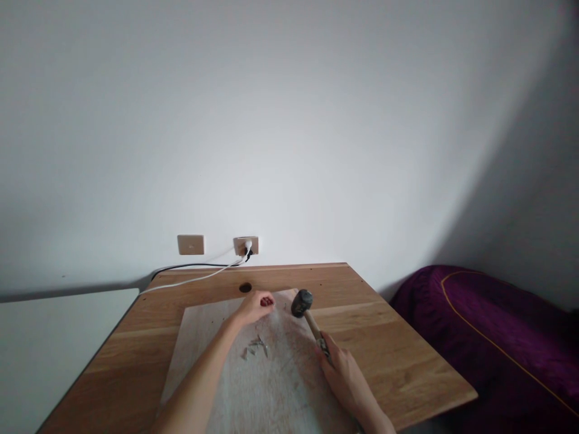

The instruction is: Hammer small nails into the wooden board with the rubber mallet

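My right hand (342,371) is wrapped round the handle of a mallet (313,325), which has a black head and a pale handle. The mallet's head is raised close to the right of my left hand (257,307). That left hand is closed over the far part of a whitish, worn board (271,392), fingers curled with the tips together. Whatever may be pinched there is too small to make out. A small heap of metal nails (256,347) lies on the board, just nearer to me than my left hand.
Under the board is a wooden table (389,361) with a round dark hole (245,287) near the wall. A white cable (190,281) and a dark one run to a wall socket (246,245). At left stands a white surface (54,355); at right, a purple covered item (488,325).
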`<move>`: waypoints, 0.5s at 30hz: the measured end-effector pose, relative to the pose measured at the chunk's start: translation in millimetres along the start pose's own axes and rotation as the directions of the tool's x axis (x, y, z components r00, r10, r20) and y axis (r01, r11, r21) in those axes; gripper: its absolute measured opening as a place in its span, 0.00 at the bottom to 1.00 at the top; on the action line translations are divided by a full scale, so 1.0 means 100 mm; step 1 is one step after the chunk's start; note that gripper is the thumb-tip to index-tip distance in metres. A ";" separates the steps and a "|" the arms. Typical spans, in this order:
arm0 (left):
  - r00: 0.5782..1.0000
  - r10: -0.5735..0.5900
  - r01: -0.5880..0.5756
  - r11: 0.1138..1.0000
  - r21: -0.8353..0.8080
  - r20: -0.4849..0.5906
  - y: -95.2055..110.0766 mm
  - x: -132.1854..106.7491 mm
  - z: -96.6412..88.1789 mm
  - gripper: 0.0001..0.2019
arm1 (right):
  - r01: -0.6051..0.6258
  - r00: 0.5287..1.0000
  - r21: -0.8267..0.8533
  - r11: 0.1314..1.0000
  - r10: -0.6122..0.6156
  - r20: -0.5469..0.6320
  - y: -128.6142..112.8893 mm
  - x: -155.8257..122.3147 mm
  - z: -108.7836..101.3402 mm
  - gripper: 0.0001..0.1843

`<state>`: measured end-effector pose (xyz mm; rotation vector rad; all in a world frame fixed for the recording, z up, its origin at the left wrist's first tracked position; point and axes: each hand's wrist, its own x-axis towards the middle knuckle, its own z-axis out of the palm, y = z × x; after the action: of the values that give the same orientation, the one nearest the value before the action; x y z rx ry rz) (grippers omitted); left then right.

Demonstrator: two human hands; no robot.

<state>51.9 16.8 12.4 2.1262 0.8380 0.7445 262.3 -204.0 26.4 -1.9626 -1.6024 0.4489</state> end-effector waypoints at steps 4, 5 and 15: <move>1.000 0.021 -0.022 1.000 0.018 0.017 -0.02 0.00 -0.01 0.07 | 0.009 1.000 0.005 1.000 -0.009 0.016 -0.01 0.00 -0.01 0.23; 1.000 0.022 -0.023 1.000 0.018 0.020 -0.03 0.01 -0.01 0.07 | 0.009 1.000 0.006 1.000 -0.009 0.019 -0.01 0.01 -0.01 0.24; 0.999 0.030 -0.030 0.999 -0.021 -0.030 -0.04 0.00 0.00 0.06 | -0.004 1.000 -0.014 1.000 0.005 0.013 -0.02 0.00 -0.01 0.26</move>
<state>50.4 19.5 9.3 2.1176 0.8120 0.7994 261.9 -204.2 28.6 -1.9780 -1.6135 0.4543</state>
